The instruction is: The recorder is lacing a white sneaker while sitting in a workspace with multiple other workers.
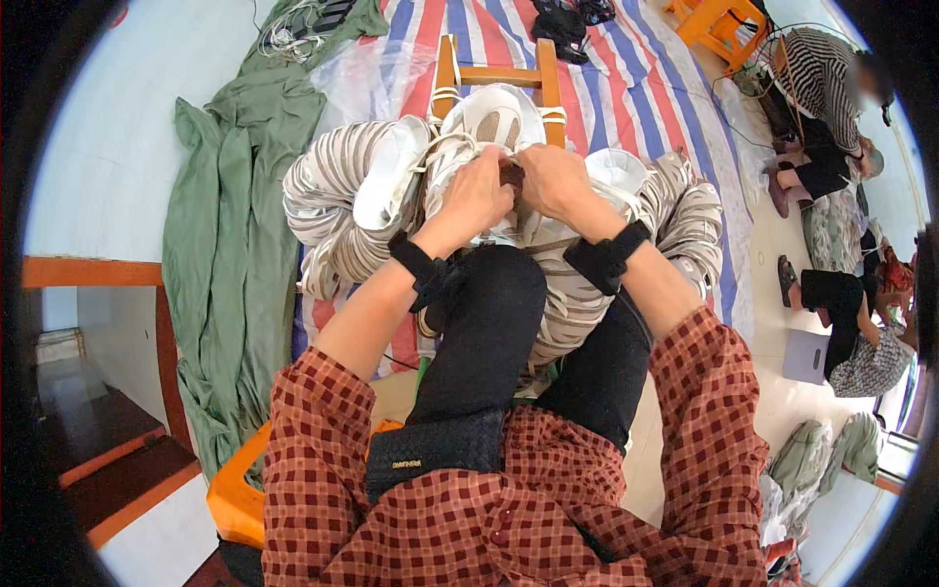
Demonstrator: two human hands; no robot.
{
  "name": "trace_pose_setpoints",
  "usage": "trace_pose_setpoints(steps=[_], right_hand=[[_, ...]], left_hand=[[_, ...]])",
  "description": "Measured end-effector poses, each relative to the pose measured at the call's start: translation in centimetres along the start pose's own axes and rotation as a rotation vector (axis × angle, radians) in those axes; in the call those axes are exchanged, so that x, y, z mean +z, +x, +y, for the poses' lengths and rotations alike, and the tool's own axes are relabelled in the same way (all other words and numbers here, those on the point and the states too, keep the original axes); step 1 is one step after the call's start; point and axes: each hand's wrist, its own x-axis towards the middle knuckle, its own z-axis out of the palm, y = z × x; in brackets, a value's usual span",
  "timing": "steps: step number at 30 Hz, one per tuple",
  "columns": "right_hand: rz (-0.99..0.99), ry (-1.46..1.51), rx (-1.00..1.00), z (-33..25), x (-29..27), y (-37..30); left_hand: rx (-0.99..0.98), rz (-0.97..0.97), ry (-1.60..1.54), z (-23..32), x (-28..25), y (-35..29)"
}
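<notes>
A white shoe upper (518, 102) with beige mesh patches lies in front of me, against a wooden stool frame (550, 83). My left hand (479, 193) pinches at its near side, knuckles up. Close beside it, my right hand (555, 180) is also closed on the upper, the fingertips of both hands almost meeting over a brown patch. What exactly lies under the fingertips is hidden. Pale laces (445, 95) loop around the frame's posts. A long curved stack of nested striped uppers (328, 176) sits to the left, another stack (685, 210) to the right, and more uppers (572, 318) lie between my knees.
A striped plastic sheet (636, 98) covers the floor ahead. Green cloth (230, 225) lies along the left, beside clear plastic film (377, 83). An orange stool (722, 29) stands far right. Two people sit at the right, one in a striped top (822, 83).
</notes>
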Motion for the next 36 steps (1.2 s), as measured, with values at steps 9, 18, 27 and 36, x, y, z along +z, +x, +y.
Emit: trace_pose_setpoints(steps=[9, 18, 27, 36], right_hand=[[0.152, 0.097, 0.012, 0.3, 0.2, -1.0], [0.088, 0.159, 0.061, 0.6, 0.6, -0.9], [0.232, 0.169, -0.117, -0.2, -1.1, -2.5], [0.123, 0.993, 0.177, 0.7, -2.0, -0.9]], left_hand=[[-0.055, 0.008, 0.142, 0.1, 0.4, 1.0], [0.107, 0.083, 0.737, 1.5, 0.8, 1.0], [-0.203, -0.36, -0.343, 2.8, -4.8, 0.3], [0.659, -0.001, 0.602, 1.4, -3.1, -3.6]])
